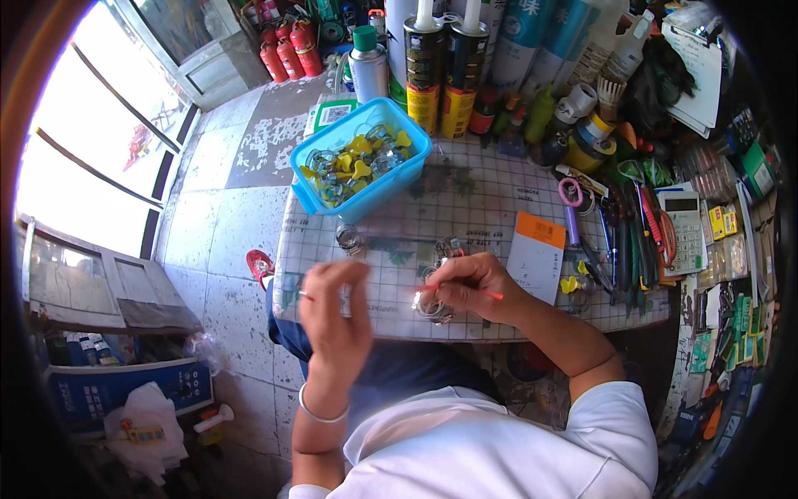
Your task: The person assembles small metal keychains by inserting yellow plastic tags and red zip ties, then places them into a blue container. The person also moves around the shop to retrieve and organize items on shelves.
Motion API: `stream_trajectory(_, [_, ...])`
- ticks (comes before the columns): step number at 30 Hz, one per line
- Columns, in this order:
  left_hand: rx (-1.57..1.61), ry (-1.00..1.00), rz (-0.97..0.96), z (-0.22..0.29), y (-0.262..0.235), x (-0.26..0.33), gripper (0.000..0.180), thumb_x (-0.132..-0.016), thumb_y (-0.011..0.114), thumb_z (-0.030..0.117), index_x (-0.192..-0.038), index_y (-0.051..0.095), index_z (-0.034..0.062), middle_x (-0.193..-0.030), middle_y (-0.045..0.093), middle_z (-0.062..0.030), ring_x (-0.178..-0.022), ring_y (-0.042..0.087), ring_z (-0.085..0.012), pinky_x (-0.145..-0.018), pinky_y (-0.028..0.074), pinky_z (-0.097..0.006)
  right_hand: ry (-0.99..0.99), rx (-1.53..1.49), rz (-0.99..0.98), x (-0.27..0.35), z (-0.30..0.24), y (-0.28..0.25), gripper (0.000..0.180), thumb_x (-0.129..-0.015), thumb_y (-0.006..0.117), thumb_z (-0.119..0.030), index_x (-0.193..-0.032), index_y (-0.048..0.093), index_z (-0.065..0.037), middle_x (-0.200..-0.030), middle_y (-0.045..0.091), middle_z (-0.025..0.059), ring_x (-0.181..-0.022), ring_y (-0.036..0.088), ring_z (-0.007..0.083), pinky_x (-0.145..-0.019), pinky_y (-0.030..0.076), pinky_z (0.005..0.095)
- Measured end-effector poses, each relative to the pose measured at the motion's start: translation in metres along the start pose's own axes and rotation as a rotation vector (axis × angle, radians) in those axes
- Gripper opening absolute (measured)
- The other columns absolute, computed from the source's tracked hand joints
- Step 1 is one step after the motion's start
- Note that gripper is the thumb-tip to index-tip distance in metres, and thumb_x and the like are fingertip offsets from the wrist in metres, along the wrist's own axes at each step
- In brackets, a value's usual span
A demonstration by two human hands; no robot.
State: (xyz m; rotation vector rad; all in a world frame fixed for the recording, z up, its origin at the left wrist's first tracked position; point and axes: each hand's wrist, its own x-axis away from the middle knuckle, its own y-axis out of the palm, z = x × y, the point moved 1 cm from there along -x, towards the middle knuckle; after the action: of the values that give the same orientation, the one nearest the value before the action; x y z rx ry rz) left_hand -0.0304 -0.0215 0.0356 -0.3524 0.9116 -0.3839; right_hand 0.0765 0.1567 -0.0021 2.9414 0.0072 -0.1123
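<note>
My right hand (474,287) is closed in a pinch over the front of the table. A thin red strip (494,294) shows on both sides of its fingers. Just under and beside those fingertips are shiny metal hose clamps (429,309), partly covered by the hand. My left hand (337,312) is raised to the left, its fingers bent and smeared by motion; something small and red shows at one finger. Beyond it a metal hose clamp (349,240) lies on the table. A light-blue plastic box (378,204) holds many hose clamps with yellow wing-shaped handles (359,170).
The table (490,191) has a grid-patterned cover. An orange-and-white card (536,258) lies right of my right hand. Spray cans (368,71) and sealant tubes (424,75) line the back. Pens, tools and a calculator (683,229) crowd the right. Fire extinguishers (305,50) stand far left.
</note>
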Motion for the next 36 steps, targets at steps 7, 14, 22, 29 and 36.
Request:
stream_trajectory(7, [-0.402,-0.221,-0.315,-0.058,0.008,0.009,0.026,-0.078,0.066,0.006,-0.103,0.060,0.0080,-0.096,0.053,-0.0099,-0.087,0.054,-0.0291,-0.076,0.044,-0.040,-0.043,0.004,0.081,-0.005,-0.007,0.004,0.018,-0.092,0.060,-0.016,-0.100,0.066,-0.002,-0.086,0.067,0.0014,-0.066,0.051,0.0028,-0.059,0.042,0.0188])
stream_trajectory(14, [-0.469,-0.152,-0.379,-0.070,0.020,0.013,0.027,-0.075,0.072,0.018,-0.098,0.060,0.0086,-0.094,0.051,-0.0092,-0.091,0.052,-0.0277,-0.080,0.040,-0.039,-0.004,0.047,0.076,-0.005,-0.009,0.003,0.019,-0.093,0.060,-0.017,-0.101,0.066,-0.001,-0.091,0.069,0.0034,-0.067,0.054,0.0040,-0.061,0.044,0.0193])
stream_trajectory(22, [-0.337,-0.249,-0.369,-0.069,0.017,0.023,0.023,-0.075,0.069,0.010,-0.094,0.059,0.0024,-0.103,0.054,-0.0122,-0.095,0.054,-0.0323,-0.081,0.044,-0.041,-0.005,0.038,0.151,-0.006,-0.002,0.004,0.019,-0.093,0.059,-0.016,-0.102,0.066,0.000,-0.092,0.069,0.0047,-0.077,0.059,0.0059,-0.068,0.047,0.0212])
stream_trajectory(29, [-0.373,-0.195,-0.375,-0.060,0.016,0.022,0.024,-0.075,0.068,0.007,-0.097,0.061,0.0011,-0.107,0.056,-0.0127,-0.095,0.057,-0.0330,-0.085,0.045,-0.040,0.049,0.082,0.151,-0.006,-0.005,0.004,0.018,-0.092,0.059,-0.014,-0.101,0.066,0.001,-0.092,0.069,0.0049,-0.080,0.060,0.0067,-0.071,0.047,0.0216])
stream_trajectory(36, [-0.304,-0.266,-0.326,-0.060,0.013,0.020,0.022,-0.073,0.071,0.010,-0.093,0.064,0.0030,-0.106,0.057,-0.0106,-0.093,0.058,-0.0308,-0.081,0.046,-0.039,0.047,0.107,0.149,-0.006,-0.007,0.005,0.019,-0.092,0.061,-0.017,-0.100,0.067,-0.001,-0.089,0.069,0.0034,-0.070,0.054,0.0026,-0.063,0.043,0.0184])
